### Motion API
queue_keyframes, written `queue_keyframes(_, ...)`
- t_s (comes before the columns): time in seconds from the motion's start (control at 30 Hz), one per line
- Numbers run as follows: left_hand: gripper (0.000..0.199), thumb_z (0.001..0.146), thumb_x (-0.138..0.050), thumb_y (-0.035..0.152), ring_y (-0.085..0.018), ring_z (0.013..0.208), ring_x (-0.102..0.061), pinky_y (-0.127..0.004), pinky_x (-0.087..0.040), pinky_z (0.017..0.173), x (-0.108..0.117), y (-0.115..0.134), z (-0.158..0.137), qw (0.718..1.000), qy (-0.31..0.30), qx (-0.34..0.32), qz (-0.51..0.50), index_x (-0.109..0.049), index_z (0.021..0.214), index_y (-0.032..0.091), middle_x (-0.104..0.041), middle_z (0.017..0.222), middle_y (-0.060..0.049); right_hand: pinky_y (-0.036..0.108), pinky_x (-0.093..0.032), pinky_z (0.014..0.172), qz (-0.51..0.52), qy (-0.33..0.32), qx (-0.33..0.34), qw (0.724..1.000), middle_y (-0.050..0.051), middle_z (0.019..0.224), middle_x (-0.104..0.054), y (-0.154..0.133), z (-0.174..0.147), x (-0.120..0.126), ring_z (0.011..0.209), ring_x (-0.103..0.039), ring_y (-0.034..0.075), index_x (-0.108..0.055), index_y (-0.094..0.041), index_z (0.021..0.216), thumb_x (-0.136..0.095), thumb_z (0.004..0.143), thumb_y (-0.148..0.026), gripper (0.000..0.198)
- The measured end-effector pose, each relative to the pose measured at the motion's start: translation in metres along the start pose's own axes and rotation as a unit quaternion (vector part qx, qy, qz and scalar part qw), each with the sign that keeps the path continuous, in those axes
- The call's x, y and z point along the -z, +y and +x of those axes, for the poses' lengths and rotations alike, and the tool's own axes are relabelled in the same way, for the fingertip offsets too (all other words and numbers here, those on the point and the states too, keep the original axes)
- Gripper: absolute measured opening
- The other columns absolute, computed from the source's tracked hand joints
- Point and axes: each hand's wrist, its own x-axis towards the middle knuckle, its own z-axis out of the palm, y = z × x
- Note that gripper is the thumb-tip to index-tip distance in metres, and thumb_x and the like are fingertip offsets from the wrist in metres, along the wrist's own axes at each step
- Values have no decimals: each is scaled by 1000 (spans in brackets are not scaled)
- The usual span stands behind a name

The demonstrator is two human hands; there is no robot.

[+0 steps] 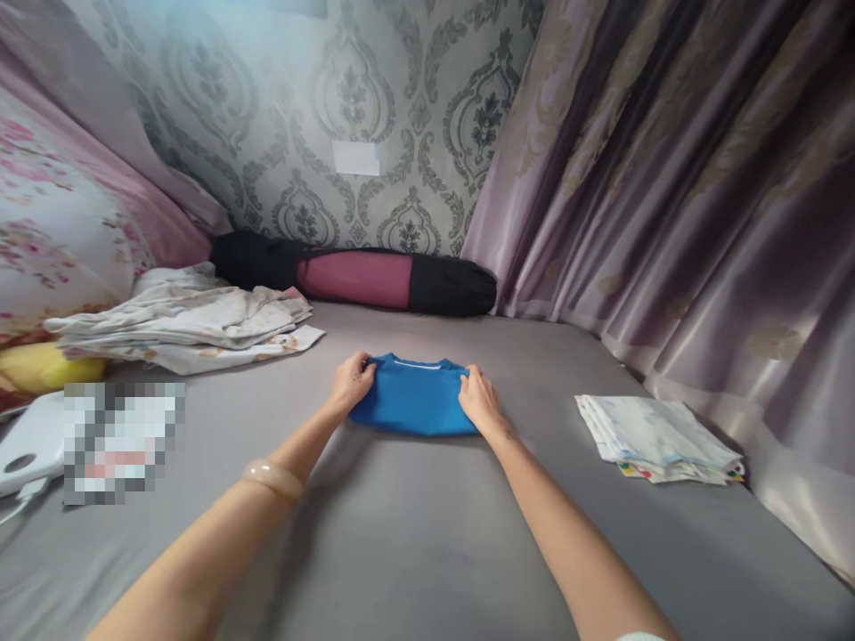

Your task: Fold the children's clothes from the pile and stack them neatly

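Note:
A blue shirt (418,396), its collar at the far edge, is folded into a wide, short shape at the middle of the grey sheet. My left hand (353,381) grips its left side, fingers closed over the cloth near the upper corner. On the opposite side my right hand (479,398) pinches the right edge, thumb and fingers curled round the fabric. The shirt's near edge sags slightly between the hands. Whether its underside touches the sheet I cannot tell. A pale bangle circles my left wrist.
Pale crumpled clothes (200,316) lie in a pile at the left. Folded white cloths (658,436) rest at the right by the purple curtain (641,178). A black and maroon roll bag (357,278) lies along the wall. A white device (40,441) with a cable is at the left edge.

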Motion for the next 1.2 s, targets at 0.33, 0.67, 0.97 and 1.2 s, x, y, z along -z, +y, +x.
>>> queue_keyframes(0.33, 22, 92, -43, 25, -22, 95, -63, -29, -45, 80, -24, -6, 21, 998, 23, -15, 53, -59, 104, 16, -69, 99, -11, 29, -42, 81, -47, 30, 18, 998, 15, 119, -61, -7, 22, -7, 109, -58, 23, -48, -16, 123, -30, 99, -21, 31)
queue_keyframes(0.67, 19, 94, -38, 26, -23, 93, -62, -31, -45, 78, -36, -10, 28, 994, 32, -42, 93, -54, 101, 17, -66, 97, -12, 30, -43, 79, -57, 40, 8, 998, 15, 114, -62, -5, 33, -16, 106, -59, 24, -52, -14, 114, -30, 99, -22, 28)
queue_keyframes(0.97, 24, 92, -41, 30, -25, 99, -60, -33, -46, 83, -34, -4, 30, 991, 42, 15, 126, -55, 103, 13, -63, 101, -15, 32, -44, 81, -15, 24, -63, 998, 16, 116, -61, -4, 41, -12, 105, -60, 24, -52, -14, 118, -34, 96, -24, 30)
queue_keyframes(1.2, 39, 94, -35, 36, -29, 109, -55, -39, -42, 89, -14, 28, 9, 975, 26, -56, 212, -54, 118, 11, -57, 118, -18, 35, -41, 89, -32, 55, -20, 998, 18, 118, -60, -16, 28, 3, 110, -57, 26, -55, -13, 118, -29, 97, -26, 36)
